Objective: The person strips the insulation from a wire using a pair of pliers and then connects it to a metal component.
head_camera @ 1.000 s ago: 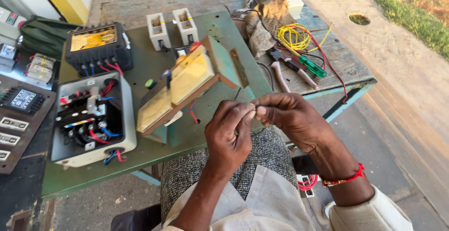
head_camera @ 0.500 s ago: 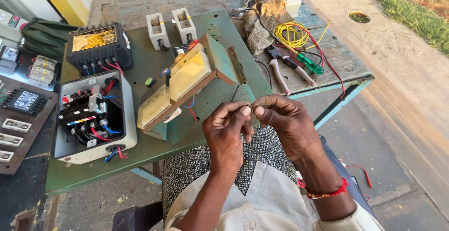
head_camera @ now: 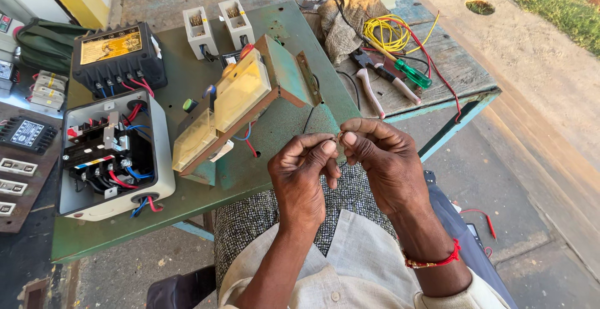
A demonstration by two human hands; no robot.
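Since half a second ago your hands have edged slightly toward the bench. You sit at a green metal table (head_camera: 206, 190) on a sunlit concrete yard, an open white switch box (head_camera: 112, 159) well apart to your left. Your left hand (head_camera: 303, 181) and right hand (head_camera: 381, 162) meet, fingertips pinched on a tiny metal part (head_camera: 339, 137), too small to identify; it looks light, stiff and easily dropped, so grip its ends.

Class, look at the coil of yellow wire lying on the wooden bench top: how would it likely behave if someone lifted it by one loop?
The yellow wire coil would probably sag and spread, since its loops lie loose and uneven. It looks light, being thin strands. It might snag the red wire that crosses it, or the pliers beside it.
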